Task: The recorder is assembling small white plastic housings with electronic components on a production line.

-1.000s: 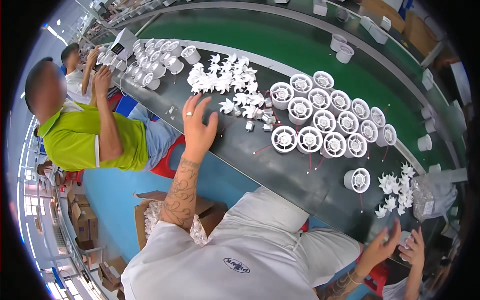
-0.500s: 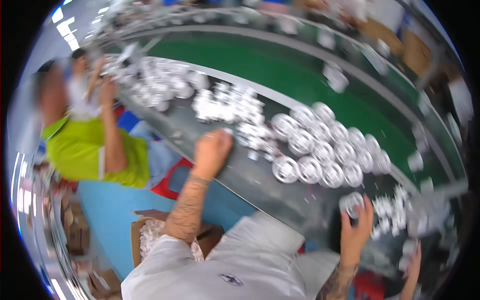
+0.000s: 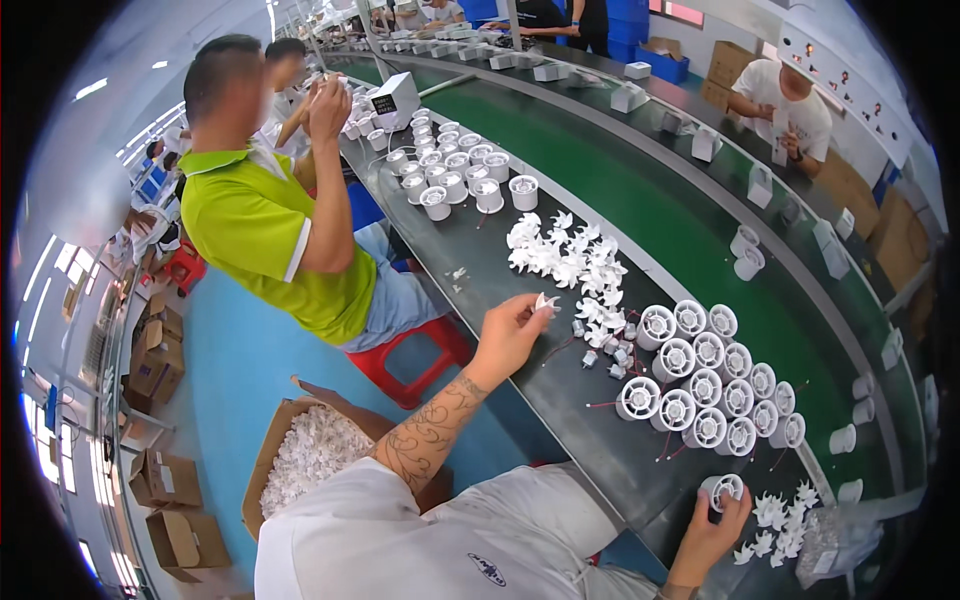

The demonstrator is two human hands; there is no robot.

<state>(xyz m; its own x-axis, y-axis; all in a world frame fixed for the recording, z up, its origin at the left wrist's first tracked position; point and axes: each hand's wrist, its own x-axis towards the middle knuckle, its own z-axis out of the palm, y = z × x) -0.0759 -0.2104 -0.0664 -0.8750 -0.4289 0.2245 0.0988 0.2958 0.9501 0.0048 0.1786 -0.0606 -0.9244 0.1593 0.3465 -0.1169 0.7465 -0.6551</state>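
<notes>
Between the thumb and fingers of my left hand [image 3: 513, 335] is a small white fan blade [image 3: 545, 303], held above the table edge. Past it lies a heap of matching white fan blades [image 3: 565, 255], with several small metal motors [image 3: 617, 352] beside it. My right hand [image 3: 710, 530] is wrapped round a round white fan housing [image 3: 722, 490] at the near right, its ringed opening facing up. Rows of similar fan housings [image 3: 705, 388] stand on the dark table between my hands, thin red wires coming from some. Another pile of fan blades [image 3: 785, 520] lies right of my right hand.
A green conveyor belt [image 3: 640, 215] runs beyond the table, carrying white parts. White cups [image 3: 455, 185] stand farther left. A co-worker in a lime shirt [image 3: 270, 230] sits at left on a red stool [image 3: 410, 355]. An open carton [image 3: 262, 470] of white pieces stands by my left arm.
The view has swung, so the table and co-worker appear shifted right in the picture and sharper. The fan blade in my left hand now shows clearly. My right hand still holds the fan housing.
</notes>
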